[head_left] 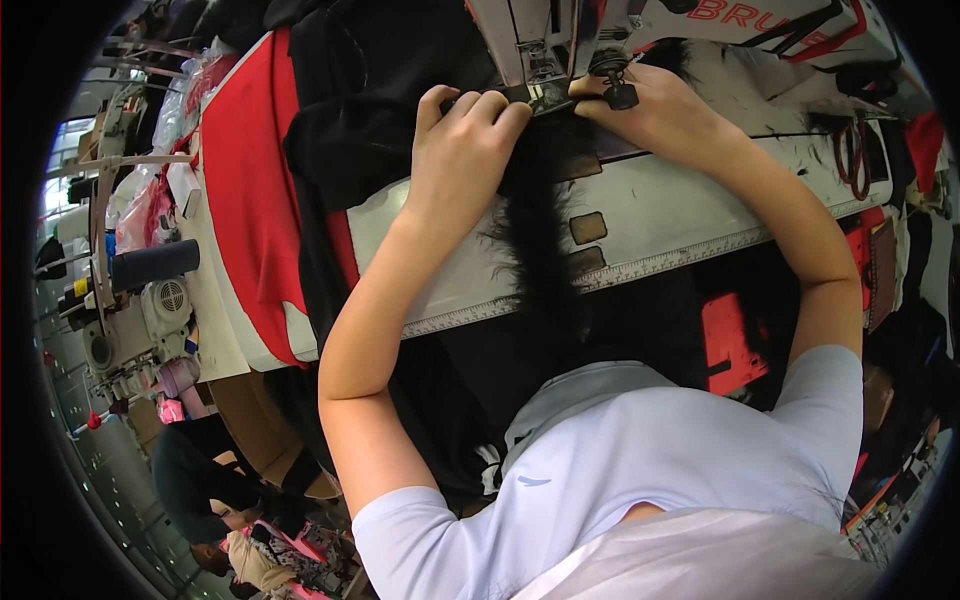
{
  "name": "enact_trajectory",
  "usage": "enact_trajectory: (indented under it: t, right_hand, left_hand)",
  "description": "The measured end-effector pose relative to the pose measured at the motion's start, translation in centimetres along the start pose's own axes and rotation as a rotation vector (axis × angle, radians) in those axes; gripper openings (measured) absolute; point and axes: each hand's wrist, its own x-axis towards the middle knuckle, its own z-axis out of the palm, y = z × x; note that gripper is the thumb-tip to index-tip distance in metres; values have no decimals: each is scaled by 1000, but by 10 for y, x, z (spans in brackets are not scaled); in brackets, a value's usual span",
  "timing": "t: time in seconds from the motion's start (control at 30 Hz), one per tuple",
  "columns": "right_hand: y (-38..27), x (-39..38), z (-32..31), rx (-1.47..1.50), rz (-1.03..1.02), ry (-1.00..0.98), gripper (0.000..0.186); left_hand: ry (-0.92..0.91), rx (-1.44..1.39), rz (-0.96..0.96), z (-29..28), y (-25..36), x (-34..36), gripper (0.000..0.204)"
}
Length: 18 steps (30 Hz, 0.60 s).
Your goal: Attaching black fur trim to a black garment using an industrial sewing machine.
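Observation:
My left hand (462,150) has its fingers curled on black fabric just left of the sewing machine's presser foot (546,92). My right hand (655,115) is pinched on the dark material at the right of the foot, partly behind a round metal fitting (614,75). A fluffy black fur strip (540,240) hangs from under the hands across the white machine bed (650,210) and over its ruler edge. Black cloth (350,140) lies to the left of my left hand, beside red fabric (245,170). The fingertips of both hands are partly hidden.
The machine head (500,25) stands above my hands. At the left are a dark cylinder (155,262), a motor (165,310), clear bags and a cardboard box (250,430). Another person (190,480) is at lower left. Red cord loops (853,160) hang at the right.

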Motion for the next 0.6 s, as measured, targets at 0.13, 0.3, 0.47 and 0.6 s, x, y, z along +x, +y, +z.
enact_trajectory:
  t: [0.13,0.3,0.47,0.6]
  right_hand:
    - [2,0,1,29,-45,11,21]
    - [1,0,-1,7,-56,-2,21]
    - [-1,6,1,-41,-62,127,19]
    - [-5,8,3,-104,15,114,14]
  left_hand:
    - [-38,-61,0,-1,8,-5,12]
    - [19,-46,-20,4,27,-5,15]
    - [-24,54,-84,3,34,-11,13]
    - [-16,54,-103,3,22,-10,12]
